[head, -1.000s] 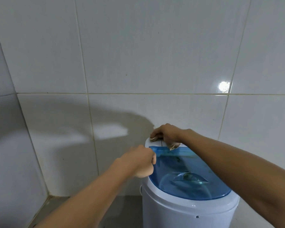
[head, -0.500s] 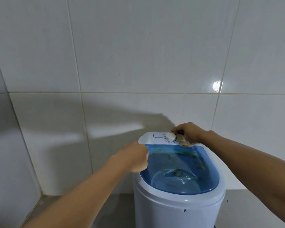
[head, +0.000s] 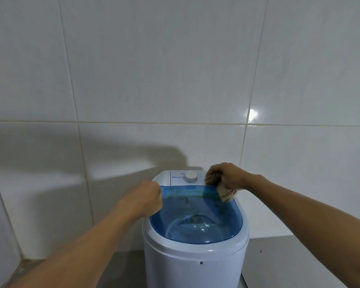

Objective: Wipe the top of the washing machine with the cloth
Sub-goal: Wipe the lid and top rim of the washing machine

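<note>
A small white washing machine [head: 195,260] with a translucent blue lid [head: 195,221] stands against the tiled wall. Its white control panel at the back carries a round dial [head: 190,176]. My right hand [head: 227,176] is shut on a crumpled beige cloth [head: 224,194] at the right end of the panel, where panel and lid meet. My left hand [head: 142,201] rests as a closed fist on the machine's left rim beside the lid, with nothing visible in it.
White wall tiles [head: 154,80] rise directly behind the machine. A wall corner [head: 0,204] lies at the far left. Grey floor [head: 289,262] shows on both sides of the machine.
My right hand has slid with the cloth from the left of the panel, past the dial, to its right end. The left fist has stayed on the rim.
</note>
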